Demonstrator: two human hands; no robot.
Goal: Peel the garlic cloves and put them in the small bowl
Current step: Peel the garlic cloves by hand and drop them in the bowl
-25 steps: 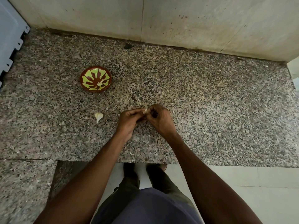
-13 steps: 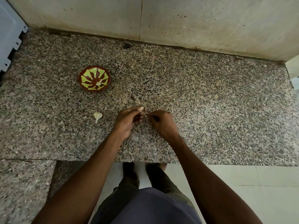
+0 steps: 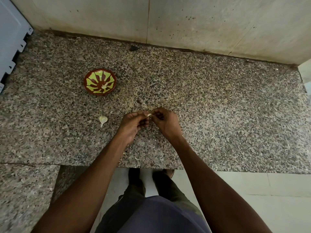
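Both hands (image 3: 148,121) pinch clove (image 3: 149,114), tip up-right.

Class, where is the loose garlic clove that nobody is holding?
In the head view, the loose garlic clove lies on the granite counter, just left of the left hand and nearer the person than the small bowl.

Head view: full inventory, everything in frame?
small bowl: 1, brown with green pattern, counter's far left; pale peeled pieces inside
garlic clove on counter: 1, whitish, unpeeled, left of the hands
garlic clove in hand: 1, pale, pinched between both hands
granite counter: 1, speckled grey-brown
wall: 1, beige, stained, behind counter
panel: 1, light blue-grey, far left edge
left hand: 1, pinches the clove
right hand: 1, pinches the clove
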